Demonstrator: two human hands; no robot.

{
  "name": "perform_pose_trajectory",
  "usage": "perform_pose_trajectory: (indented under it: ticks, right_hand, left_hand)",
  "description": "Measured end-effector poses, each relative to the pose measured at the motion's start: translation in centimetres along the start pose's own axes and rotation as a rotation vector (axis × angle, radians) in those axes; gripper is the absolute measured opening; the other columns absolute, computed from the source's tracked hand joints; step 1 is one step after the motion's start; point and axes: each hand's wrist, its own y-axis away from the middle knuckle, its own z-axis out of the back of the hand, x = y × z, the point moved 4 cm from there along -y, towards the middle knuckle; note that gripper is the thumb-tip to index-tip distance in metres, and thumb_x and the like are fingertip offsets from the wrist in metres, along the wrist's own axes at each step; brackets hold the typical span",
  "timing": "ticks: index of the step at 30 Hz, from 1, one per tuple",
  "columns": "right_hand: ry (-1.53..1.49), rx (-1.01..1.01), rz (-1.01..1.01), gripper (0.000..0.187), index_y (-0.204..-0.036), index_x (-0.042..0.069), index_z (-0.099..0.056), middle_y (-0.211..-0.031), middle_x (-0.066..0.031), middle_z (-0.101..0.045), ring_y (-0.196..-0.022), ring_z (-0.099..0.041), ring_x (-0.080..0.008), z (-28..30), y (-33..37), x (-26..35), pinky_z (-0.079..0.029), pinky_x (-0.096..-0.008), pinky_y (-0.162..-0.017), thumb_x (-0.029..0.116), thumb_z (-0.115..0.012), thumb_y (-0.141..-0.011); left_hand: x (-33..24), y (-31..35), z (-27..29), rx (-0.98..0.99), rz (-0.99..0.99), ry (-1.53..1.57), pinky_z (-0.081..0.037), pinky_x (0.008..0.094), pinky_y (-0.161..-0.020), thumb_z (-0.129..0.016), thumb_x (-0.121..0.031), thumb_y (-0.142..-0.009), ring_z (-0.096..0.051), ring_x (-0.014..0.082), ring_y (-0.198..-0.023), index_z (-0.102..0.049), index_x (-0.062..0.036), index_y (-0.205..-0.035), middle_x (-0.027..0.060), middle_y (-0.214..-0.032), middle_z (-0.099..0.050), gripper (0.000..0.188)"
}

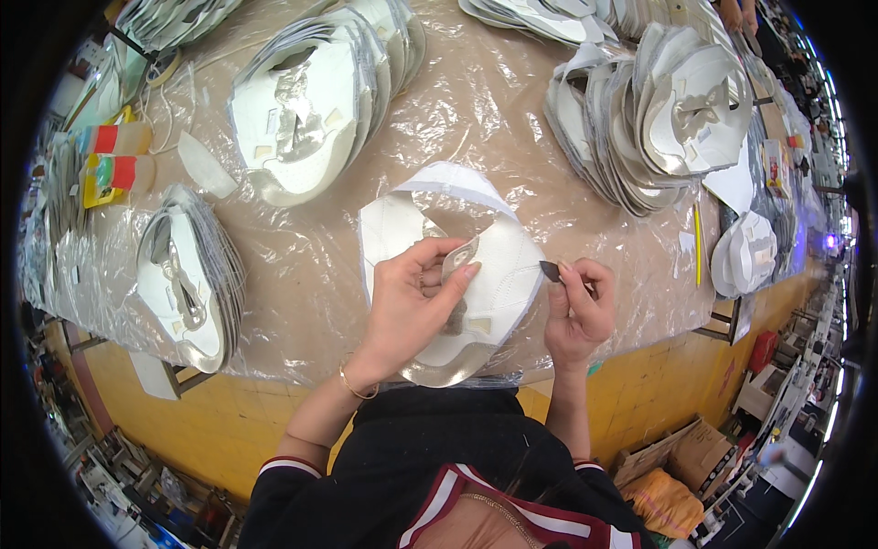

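A white shoe upper [512, 261] with a shiny gold toe and a grey fuzzy edge lies in front of me, near the table's front edge. My left hand [412, 293] is closed on its middle, thumb and fingers pinching a gold-edged flap by the opening. At the upper's right edge, my right hand [582, 306] pinches a small dark pointed tool [550, 271]. The tip of this tool is at or very close to the edge; its exact kind is hidden by the fingers.
Stacks of similar uppers stand at left [206, 293], far left [320, 101] and far right [681, 119]. Plastic sheeting [485, 101] covers the table. A yellow pencil-like stick [698, 245] lies at right, bottles [123, 174] at left. At far right, another person's hand [732, 14] shows.
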Motion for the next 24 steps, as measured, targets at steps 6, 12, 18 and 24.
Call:
perform_pose_trajectory:
  ticks: [6, 12, 18, 24]
  right_hand:
    - [0.198, 0.023, 0.080, 0.027, -0.105, 0.004, -0.070, -0.095, -0.0080, -0.060, -0.085, -0.052, -0.0199, 0.8, -0.7, 0.8, -0.043, -0.0279, -0.069, 0.000, -0.073, -0.079]
    - [0.331, 0.050, 0.111, 0.028, -0.104, 0.005, -0.072, -0.093, -0.0062, -0.061, -0.083, -0.050, -0.0194, 0.9, -1.1, 1.4, -0.041, -0.0279, -0.069, 0.002, -0.076, -0.076]
    - [0.347, -0.006, 0.124, 0.030, -0.105, 0.011, -0.073, -0.090, -0.0012, -0.063, -0.071, -0.051, -0.0127, 1.1, -1.3, 1.8, -0.033, -0.0297, -0.075, 0.009, -0.078, -0.075]
    - [0.481, 0.066, 0.170, 0.031, -0.105, 0.008, -0.073, -0.091, -0.0029, -0.062, -0.072, -0.049, -0.0151, 1.2, -1.4, 2.3, -0.034, -0.0288, -0.075, 0.008, -0.078, -0.074]
  left_hand:
    - [-0.2, 0.0, 0.3, -0.009, -0.004, -0.046, -0.053, 0.0193, -0.070, -0.064, 0.000, -0.090, -0.064, 0.0080, -0.085, -0.059, 0.0094, -0.110, 0.0088, -0.094, -0.068, 0.023]
    - [-0.1, 0.2, 0.3, -0.032, -0.014, -0.072, -0.054, 0.0196, -0.071, -0.065, 0.000, -0.090, -0.064, 0.0084, -0.084, -0.060, 0.0097, -0.110, 0.0091, -0.094, -0.069, 0.023]
    - [-0.1, 0.2, 0.4, -0.034, -0.047, -0.068, -0.054, 0.0203, -0.071, -0.065, -0.001, -0.090, -0.065, 0.0089, -0.085, -0.060, 0.0098, -0.111, 0.0098, -0.095, -0.069, 0.024]
    - [-0.1, 0.4, 0.4, -0.028, -0.036, -0.093, -0.054, 0.0203, -0.070, -0.065, 0.000, -0.090, -0.065, 0.0089, -0.084, -0.060, 0.0099, -0.112, 0.0097, -0.094, -0.069, 0.024]
